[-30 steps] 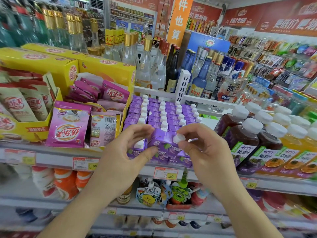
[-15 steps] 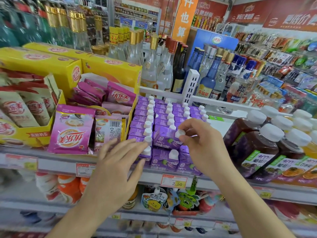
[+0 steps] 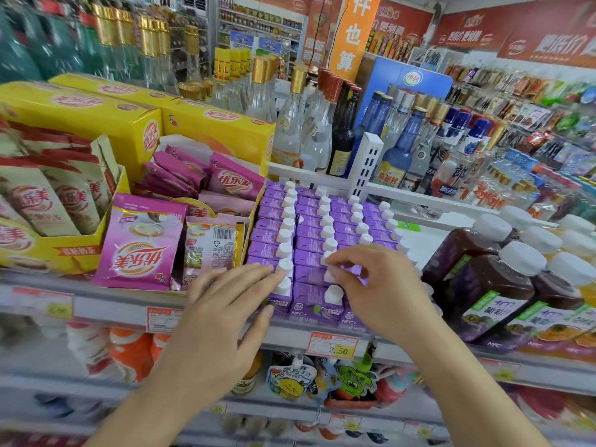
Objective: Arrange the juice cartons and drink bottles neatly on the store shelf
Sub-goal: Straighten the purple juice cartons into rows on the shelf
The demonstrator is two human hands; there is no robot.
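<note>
judging by the rows, most of the work on the purple juice cartons [image 3: 319, 233] looks done: they stand in straight files from the shelf's front lip to the white rail at the back, white caps lined up, on the upper shelf [image 3: 106, 309] between the pink sachet packs [image 3: 142, 250] and the dark drink bottles [image 3: 483, 269]. the front few cartons seem the only ones left to square up. the left hand [image 3: 225, 304] lies with fingers straight and spread, fingertips touching the front cartons of the left file, holding nothing. the right hand [image 3: 383, 285] has thumb and forefinger curled in a narrow pinch on a carton cap [image 3: 327, 258] in the second file. the bottles at right stand in fairly tidy rows, though whether they need straightening is hard to tell. price tags run along the shelf edge, pouches hang below, and glass liquor bottles [image 3: 322, 124] and further aisles fill the shop behind.
</note>
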